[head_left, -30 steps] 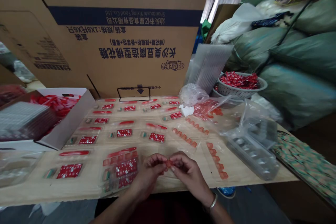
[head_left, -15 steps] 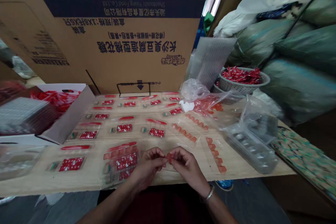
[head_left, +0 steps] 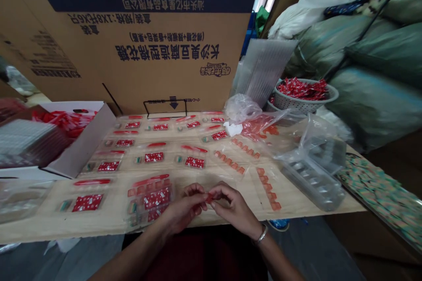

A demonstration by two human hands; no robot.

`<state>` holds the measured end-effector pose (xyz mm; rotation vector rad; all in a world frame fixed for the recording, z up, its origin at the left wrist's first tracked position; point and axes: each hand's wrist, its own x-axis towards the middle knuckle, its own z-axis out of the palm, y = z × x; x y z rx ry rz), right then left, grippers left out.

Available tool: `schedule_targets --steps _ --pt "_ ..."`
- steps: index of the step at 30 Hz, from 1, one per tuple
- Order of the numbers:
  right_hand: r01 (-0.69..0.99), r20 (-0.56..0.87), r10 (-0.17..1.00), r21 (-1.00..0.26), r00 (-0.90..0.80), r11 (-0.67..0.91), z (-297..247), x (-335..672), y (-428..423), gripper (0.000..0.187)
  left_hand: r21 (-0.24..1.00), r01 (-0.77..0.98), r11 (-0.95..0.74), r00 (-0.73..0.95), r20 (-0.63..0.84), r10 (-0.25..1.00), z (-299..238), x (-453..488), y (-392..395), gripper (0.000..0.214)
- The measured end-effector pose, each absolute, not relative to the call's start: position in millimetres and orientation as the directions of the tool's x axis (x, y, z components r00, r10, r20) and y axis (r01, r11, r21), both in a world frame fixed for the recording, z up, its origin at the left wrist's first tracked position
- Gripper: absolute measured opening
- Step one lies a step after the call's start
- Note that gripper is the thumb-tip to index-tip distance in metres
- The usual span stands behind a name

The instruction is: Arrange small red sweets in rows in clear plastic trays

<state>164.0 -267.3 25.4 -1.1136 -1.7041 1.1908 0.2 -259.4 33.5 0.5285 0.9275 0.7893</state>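
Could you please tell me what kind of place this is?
It looks like a packing workshop, perhaps for food: clear trays with red packets lie in rows on a wooden table, a large carton bears a food company's name upside down, and bulging sacks are piled at the right.

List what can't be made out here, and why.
All in the head view:
Red piece: full shape, hidden by the left hand and right hand.
White box: left end, cut off by the picture's left edge.
Gray basket: floor, hidden by red packets.
Front-left sachet: markings, too small.
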Motion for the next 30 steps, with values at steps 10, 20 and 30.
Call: schedule_targets --steps 10,20,30 --pt "0.426 0.179 0.931 -0.850 -0.318 0.309 21 183 -262 0.007 0.740 -0.300 0.601 0.327 -0.512 0.794 20 5 -260 0.034" --pt "0.654 0.233 0.905 -0.630 -0.356 0.419 -14 189 -253 0.007 0.804 -0.008 0.595 0.251 -0.575 0.779 5 3 -258 0.021" --pt "0.764 0.185 0.896 -0.471 -0.404 0.442 -10 185 -257 0.019 0.811 -0.029 0.585 0.269 -0.557 0.786 6 1 -257 0.024"
